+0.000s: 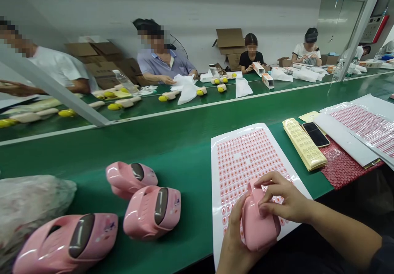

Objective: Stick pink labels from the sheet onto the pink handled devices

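Note:
My left hand (235, 241) cups a pink plastic casing (257, 224) from below, fingers wrapped round it. My right hand (283, 200) rests on top of the same casing, its fingertips pinched against the upper face. Both hands hover over a white sheet of small pink stickers (246, 159) lying on the green belt. What the right fingertips pinch is too small to see.
Three more pink casings (150, 212) lie on the green conveyor (172, 142) to my left, beside a plastic bag (27, 204). A yellow sticker stack (303, 144), a phone (315, 134) and more sticker sheets (366, 126) sit right. Several people work across the belt.

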`<act>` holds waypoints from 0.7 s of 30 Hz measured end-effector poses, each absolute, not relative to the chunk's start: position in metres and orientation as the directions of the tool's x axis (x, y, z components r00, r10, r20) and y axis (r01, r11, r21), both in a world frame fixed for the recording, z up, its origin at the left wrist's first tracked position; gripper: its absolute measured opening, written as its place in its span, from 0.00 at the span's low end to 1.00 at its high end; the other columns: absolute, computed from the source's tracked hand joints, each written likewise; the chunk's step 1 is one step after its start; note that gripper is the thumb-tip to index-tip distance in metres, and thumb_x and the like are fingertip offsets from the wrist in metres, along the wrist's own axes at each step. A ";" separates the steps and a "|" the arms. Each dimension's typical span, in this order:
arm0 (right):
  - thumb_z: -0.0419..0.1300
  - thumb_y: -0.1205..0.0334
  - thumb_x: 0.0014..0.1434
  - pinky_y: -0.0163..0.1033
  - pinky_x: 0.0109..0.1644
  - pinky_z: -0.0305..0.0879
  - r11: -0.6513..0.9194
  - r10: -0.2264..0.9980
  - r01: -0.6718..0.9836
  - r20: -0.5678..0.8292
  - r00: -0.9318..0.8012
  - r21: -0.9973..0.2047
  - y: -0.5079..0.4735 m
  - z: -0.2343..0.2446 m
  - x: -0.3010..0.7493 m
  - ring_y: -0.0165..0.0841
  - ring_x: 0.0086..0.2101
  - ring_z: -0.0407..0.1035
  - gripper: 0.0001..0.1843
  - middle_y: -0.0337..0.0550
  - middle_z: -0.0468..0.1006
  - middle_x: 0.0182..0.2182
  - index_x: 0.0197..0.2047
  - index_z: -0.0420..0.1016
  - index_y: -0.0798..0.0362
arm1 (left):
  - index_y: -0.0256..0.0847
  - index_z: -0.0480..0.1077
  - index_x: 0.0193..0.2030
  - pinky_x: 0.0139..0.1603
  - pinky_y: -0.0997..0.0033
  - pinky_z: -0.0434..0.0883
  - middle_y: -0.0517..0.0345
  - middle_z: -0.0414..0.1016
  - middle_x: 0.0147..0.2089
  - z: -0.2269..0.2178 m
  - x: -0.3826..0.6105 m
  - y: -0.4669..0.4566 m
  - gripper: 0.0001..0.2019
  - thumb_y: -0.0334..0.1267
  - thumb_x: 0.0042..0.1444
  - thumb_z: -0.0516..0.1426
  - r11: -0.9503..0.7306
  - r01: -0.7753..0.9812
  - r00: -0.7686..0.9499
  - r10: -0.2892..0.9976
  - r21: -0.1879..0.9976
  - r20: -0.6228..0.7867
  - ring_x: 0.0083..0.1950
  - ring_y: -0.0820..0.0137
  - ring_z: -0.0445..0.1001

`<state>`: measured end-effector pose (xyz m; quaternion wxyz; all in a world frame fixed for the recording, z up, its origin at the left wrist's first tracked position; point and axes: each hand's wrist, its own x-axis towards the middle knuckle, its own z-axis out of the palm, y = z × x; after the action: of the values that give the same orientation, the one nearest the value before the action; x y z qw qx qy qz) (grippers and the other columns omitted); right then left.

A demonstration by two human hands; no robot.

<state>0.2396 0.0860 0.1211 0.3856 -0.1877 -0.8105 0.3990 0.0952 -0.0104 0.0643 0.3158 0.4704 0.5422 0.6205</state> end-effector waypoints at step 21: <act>0.67 0.56 0.45 0.48 0.59 0.56 0.348 0.618 0.039 0.198 -0.761 -0.937 0.086 0.120 0.237 0.40 0.56 0.57 0.39 0.49 0.61 0.55 0.58 0.56 0.50 | 0.51 0.66 0.55 0.64 0.45 0.47 0.52 0.67 0.57 0.053 0.106 -0.015 0.46 0.31 0.21 0.70 -0.303 -0.008 -0.424 0.864 0.953 0.271 0.62 0.43 0.57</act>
<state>0.2365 0.0863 0.1197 0.2730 -0.2122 -0.7742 0.5301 0.1063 -0.0154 0.0529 0.3194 0.4310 0.4963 0.6826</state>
